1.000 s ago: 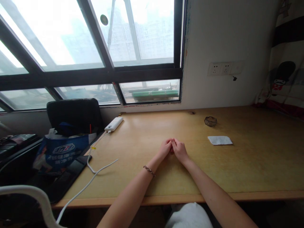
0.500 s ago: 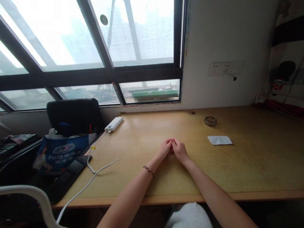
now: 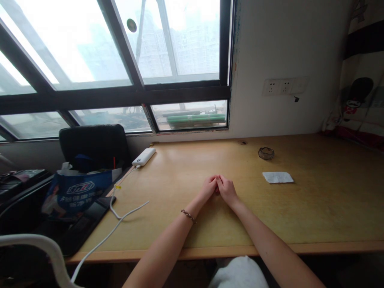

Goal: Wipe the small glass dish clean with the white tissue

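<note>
Far left, past the counter [image 3: 180, 240] edge, we have a blue printed bag [image 3: 79, 202] in front of a black chair [image 3: 93, 140]; something white at its mouth, other contents hidden. White power bank [image 3: 146, 156] lies along the left edge near the back, white cable [image 3: 108, 234] at its near end; cable crosses that edge, one end lying on the counter. We get working room from there to our left hand [image 3: 208, 188], bracelet [image 3: 188, 216] on that wrist. It's closed against our closed right hand [image 3: 227, 190], mid-counter; can't tell if anything's inside. Forearms cross the front edge; back edge well apart from the hands. Further right, a small round dark dish [image 3: 266, 153], contents too small to tell. Just in front, white paper [image 3: 278, 177], flat, nearest thing to our right hand.
</note>
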A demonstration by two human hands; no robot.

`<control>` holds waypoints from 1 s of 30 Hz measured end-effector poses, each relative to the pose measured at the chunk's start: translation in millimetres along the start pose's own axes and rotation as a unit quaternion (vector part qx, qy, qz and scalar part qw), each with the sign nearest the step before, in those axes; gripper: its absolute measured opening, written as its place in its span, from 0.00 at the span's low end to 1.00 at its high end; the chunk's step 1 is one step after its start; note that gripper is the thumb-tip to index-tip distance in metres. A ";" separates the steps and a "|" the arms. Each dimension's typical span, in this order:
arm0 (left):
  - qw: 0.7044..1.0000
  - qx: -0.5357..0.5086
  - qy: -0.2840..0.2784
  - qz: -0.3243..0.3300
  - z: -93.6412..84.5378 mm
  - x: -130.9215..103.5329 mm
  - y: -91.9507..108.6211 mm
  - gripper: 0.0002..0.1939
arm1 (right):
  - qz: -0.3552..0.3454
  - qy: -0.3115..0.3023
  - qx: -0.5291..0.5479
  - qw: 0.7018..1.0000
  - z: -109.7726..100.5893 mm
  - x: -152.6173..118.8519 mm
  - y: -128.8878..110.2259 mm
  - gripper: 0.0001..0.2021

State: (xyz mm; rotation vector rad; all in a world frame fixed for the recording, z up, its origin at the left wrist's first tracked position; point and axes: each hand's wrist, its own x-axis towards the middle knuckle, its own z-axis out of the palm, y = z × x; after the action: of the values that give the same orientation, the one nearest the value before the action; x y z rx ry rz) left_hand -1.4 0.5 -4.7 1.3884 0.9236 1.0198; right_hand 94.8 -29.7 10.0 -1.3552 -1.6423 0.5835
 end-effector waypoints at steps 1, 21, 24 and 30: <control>1.000 0.002 0.000 -0.002 -0.2 0.1 -0.5 0.14 | 0.000 0.001 -0.003 1.000 0.0 0.2 0.2 0.19; 0.909 0.372 0.036 0.184 -14.3 -13.1 12.0 0.10 | 0.030 0.071 -0.258 0.963 -24.0 9.6 24.2 0.19; 0.895 0.392 0.077 0.198 -19.4 -13.0 12.5 0.09 | 0.014 0.096 -0.321 0.942 -50.5 14.8 44.3 0.16; 0.884 0.410 0.026 0.224 -11.8 -16.7 14.2 0.10 | 0.028 0.156 -0.429 0.889 -123.1 16.5 93.4 0.14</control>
State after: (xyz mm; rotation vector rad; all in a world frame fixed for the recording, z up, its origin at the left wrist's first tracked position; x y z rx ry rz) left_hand -18.2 -12.5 8.2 2.3793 1.1701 1.0425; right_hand 248.5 -9.5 -0.3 -1.9919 -1.6408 -0.4003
